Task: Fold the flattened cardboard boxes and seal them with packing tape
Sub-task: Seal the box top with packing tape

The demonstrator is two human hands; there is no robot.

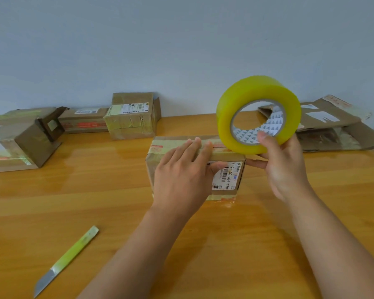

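My left hand hides much of the box front, and part of its label too. The left edge cuts off the big box. Labels on the far boxes are too small to read.

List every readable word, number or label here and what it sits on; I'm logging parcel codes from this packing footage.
"159-159-A03-170": printed sideways on the white shipping label of the box under the left hand.
Barcodes and small print on that label: too small to read.
Labels on the back boxes: blurred, unreadable.
Red printing on the box tops: unreadable.
White labels on the flattened cardboard: blurred, unreadable.
Tape roll in the right hand: triangle pattern inside the core, no text.
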